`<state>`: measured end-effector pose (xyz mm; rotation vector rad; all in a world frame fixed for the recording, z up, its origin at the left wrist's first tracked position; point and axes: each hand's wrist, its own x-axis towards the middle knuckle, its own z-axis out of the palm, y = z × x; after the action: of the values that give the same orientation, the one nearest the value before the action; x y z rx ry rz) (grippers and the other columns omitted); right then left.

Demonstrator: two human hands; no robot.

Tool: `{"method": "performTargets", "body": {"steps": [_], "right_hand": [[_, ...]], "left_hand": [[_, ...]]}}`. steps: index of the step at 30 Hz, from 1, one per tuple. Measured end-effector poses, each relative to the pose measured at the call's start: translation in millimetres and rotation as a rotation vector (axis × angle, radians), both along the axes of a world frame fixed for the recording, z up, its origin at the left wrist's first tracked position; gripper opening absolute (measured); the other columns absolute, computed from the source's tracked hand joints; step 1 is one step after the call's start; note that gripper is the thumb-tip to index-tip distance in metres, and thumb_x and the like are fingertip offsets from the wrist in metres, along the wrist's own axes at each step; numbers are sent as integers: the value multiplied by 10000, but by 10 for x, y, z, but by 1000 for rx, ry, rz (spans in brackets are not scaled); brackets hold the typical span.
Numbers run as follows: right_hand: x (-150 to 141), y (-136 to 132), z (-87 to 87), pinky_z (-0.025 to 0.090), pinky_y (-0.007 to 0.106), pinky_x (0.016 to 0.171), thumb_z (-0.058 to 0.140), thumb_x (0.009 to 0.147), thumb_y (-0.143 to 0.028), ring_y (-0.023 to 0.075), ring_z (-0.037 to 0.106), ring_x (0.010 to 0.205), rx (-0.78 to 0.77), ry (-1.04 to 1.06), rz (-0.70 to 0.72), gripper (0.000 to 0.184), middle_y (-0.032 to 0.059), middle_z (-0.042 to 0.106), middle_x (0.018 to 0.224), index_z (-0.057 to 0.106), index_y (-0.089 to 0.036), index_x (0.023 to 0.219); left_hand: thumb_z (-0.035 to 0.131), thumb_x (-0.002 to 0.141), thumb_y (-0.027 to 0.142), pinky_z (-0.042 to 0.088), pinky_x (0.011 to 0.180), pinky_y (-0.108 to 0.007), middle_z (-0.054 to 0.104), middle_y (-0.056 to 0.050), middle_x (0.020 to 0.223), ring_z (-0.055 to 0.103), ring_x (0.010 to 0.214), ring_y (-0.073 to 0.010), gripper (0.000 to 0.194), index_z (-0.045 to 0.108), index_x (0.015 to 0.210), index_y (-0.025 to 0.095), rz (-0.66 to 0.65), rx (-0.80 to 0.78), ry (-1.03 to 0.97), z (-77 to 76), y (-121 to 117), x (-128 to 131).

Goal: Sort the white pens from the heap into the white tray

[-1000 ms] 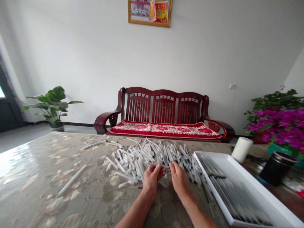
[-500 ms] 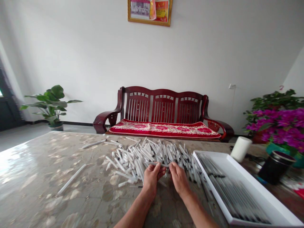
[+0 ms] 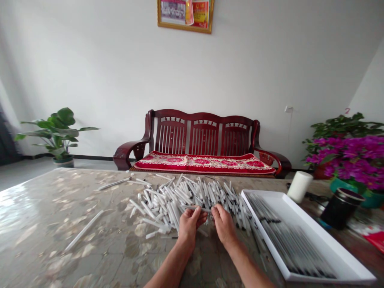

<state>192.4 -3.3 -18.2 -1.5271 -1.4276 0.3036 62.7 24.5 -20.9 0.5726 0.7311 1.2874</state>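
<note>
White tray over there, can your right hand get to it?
Probably yes. The right hand is close to the near edge of the white tray. Only a few loose white tubes seem to lie between them, and those look easy to pass over.

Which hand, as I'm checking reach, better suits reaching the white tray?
Probably the right hand: it sits closer to the white tray, while the left hand is farther away, by the white sticks.

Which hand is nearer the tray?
The right hand is nearer, just left of the tray and not touching it. The left hand is farther left, with the right hand between it and the tray.
</note>
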Motion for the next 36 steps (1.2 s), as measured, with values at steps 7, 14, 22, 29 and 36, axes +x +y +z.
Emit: {"method": "performTargets", "body": {"steps": [7, 14, 22, 29, 36], "right_hand": [[-16, 32, -33, 409, 260, 589, 369, 946, -576, 181, 594, 625, 22, 11, 36, 447, 15, 647, 665, 586, -234, 758], [-22, 29, -11, 375, 277, 559, 319, 937, -597, 178, 536, 552, -13, 62, -14, 493, 1, 569, 570, 519, -247, 654], [-87, 42, 11, 354, 293, 489, 425, 842, -668, 166, 451, 493, -47, 330, 26, 475, -29, 466, 525, 446, -264, 594], [38, -56, 146, 257, 268, 398, 412, 833, -723, 121, 314, 377, -165, 578, 109, 528, -70, 356, 440, 421, -264, 575], [188, -7, 80, 349, 268, 434, 412, 878, -669, 143, 425, 433, -92, 295, 124, 518, -35, 460, 472, 476, -247, 585]], "left_hand": [[895, 656, 300, 593, 571, -203, 731, -28, 622, 718, 593, -137, 289, 658, 719, 147, 42, -21, 24, 4, 8, 3], [884, 674, 263, 587, 551, -199, 723, -30, 599, 711, 561, -136, 259, 655, 697, 144, 25, -37, 26, 21, -12, 13], [955, 494, 384, 576, 546, -213, 727, -16, 590, 712, 567, -154, 443, 658, 727, 152, -2, 42, 21, 37, -33, 17], [839, 719, 301, 462, 435, -122, 715, -34, 640, 601, 463, -58, 237, 695, 748, 115, -324, -45, 34, 196, -70, -69], [708, 845, 427, 162, 299, -96, 547, 10, 454, 332, 293, 2, 369, 694, 688, 93, -779, -192, -14, 230, -111, -168]]}}
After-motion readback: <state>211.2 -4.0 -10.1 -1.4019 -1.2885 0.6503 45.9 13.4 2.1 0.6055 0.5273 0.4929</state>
